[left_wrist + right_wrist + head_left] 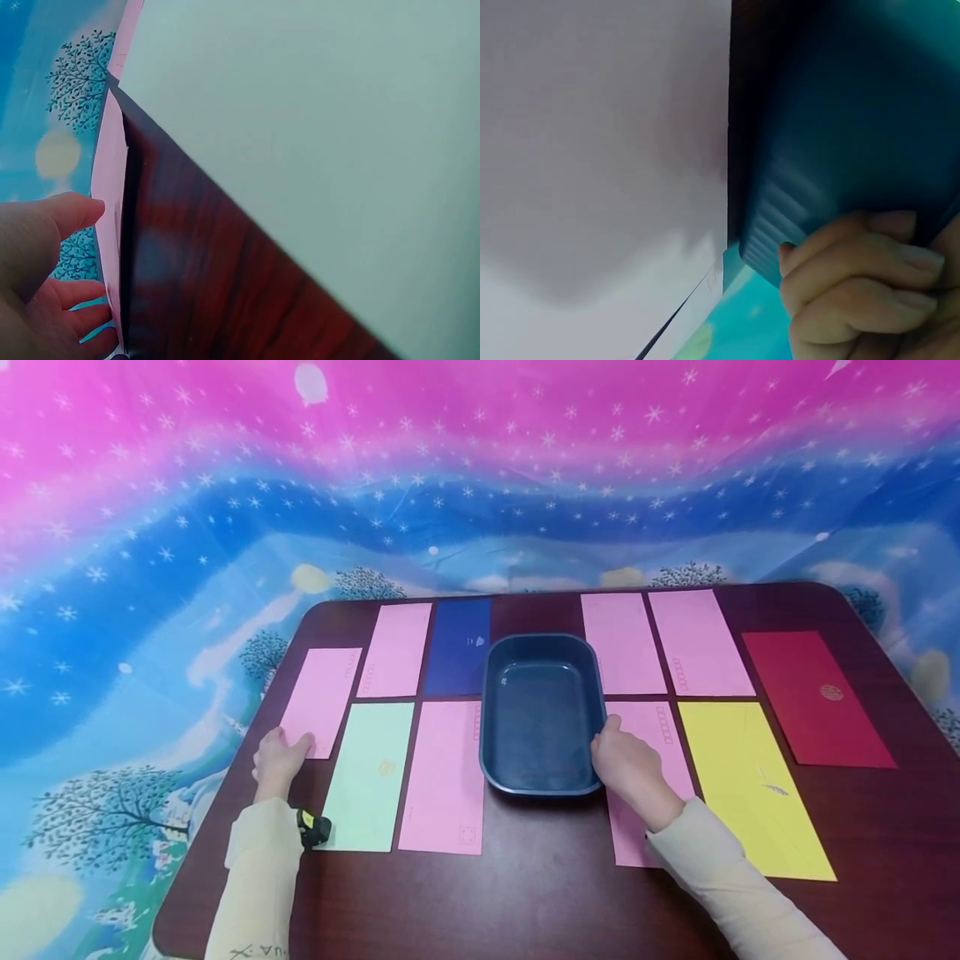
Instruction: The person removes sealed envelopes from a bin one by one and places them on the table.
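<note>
My left hand (279, 758) reaches the near end of a pink envelope (324, 693) at the table's left side. In the left wrist view the thumb (79, 212) lies over that envelope's edge, apart from the other fingers (79, 315), whose tips are at the edge. With curled fingers, my right hand (630, 764) grips the right rim of a dark blue-grey plastic tray (542, 727). The tray has nothing inside, and its ribbed underside shows in the right wrist view beside the curled fingers (862, 277). Part of a pink envelope (648, 752) lies under my right hand and forearm.
Around the tray lie more pink envelopes (442, 777), a dark blue one (456, 647), a pale green one (369, 777), a yellow one (753, 777) and a red one (813, 702). A black strapped device (313, 829) sits at my left wrist. A printed cloth (480, 485) hangs behind the table.
</note>
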Action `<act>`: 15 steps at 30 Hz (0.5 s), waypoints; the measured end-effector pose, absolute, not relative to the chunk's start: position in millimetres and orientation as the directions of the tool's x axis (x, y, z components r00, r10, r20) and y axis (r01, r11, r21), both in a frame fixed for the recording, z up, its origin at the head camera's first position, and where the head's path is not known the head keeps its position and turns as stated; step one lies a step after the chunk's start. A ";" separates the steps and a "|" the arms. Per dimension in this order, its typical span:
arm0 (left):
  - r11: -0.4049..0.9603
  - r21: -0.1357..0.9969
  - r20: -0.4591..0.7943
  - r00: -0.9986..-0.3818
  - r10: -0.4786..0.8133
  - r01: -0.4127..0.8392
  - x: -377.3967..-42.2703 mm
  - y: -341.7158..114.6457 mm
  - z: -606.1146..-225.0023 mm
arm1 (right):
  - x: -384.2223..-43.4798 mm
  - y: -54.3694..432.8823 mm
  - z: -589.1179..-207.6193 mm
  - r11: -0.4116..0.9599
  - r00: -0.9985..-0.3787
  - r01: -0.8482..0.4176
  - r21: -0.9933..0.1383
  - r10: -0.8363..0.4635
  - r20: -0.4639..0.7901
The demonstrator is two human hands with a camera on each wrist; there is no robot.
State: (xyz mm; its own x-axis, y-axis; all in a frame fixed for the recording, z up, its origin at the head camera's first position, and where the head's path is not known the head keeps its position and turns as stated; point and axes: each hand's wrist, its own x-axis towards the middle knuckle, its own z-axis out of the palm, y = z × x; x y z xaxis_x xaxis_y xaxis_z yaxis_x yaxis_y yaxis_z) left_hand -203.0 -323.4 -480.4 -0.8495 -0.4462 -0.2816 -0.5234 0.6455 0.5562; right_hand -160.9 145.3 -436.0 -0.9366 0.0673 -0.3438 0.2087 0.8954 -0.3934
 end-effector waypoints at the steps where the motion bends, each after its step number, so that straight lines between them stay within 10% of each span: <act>1: 0.643 0.558 -0.284 -0.849 -0.446 -0.524 -202.8 -323.6 -480.7 | -160.9 145.7 -436.0 0.892 -0.935 0.209 -0.400 0.063 -0.348; 15: 0.645 0.562 -0.247 -0.849 -0.467 -0.518 -202.3 -324.4 -480.2 | -160.6 155.1 -435.3 0.869 -0.917 0.222 -0.443 0.032 -0.397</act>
